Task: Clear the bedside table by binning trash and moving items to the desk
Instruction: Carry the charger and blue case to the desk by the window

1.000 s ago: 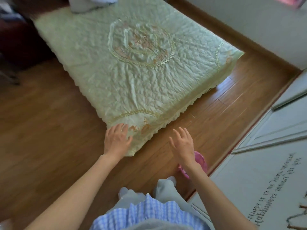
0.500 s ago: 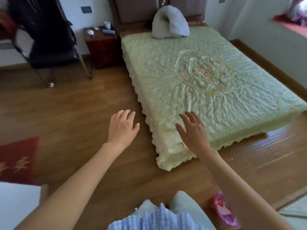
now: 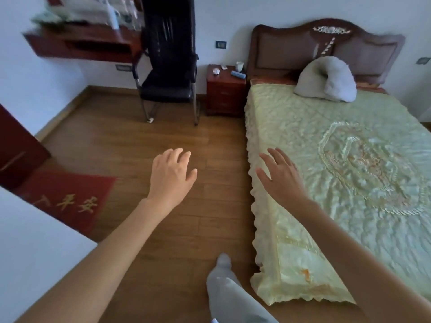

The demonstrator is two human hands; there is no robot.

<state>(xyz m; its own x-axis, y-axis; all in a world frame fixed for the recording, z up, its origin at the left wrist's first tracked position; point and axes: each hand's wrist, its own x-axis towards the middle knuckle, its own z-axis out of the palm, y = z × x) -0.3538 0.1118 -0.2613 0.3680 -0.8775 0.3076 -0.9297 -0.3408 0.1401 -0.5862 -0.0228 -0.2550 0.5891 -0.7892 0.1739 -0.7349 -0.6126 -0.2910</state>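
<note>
The dark red bedside table [image 3: 225,95] stands far ahead against the wall, left of the bed's headboard. On its top lie a white cup [image 3: 239,65], a blue flat item [image 3: 238,74], a small crumpled white object [image 3: 215,71] and a small white thing [image 3: 224,67]. The red wall-mounted desk [image 3: 81,44] hangs at the upper left, with cluttered items on it. My left hand [image 3: 171,174] is stretched forward over the floor, fingers relaxed, holding nothing. My right hand [image 3: 281,177] reaches forward by the bed's edge, fingers spread and empty.
A black chair [image 3: 169,73] stands between desk and bedside table. The bed [image 3: 338,173] with a green quilt and a grey pillow [image 3: 326,80] fills the right side. A red mat [image 3: 67,201] lies at the left on the wooden floor. My grey-trousered leg [image 3: 224,292] steps forward.
The view has swung left and up from the bed's foot to the whole room; the bedside table and desk now show. Both hands stay open and empty, and the pink bin has left view.
</note>
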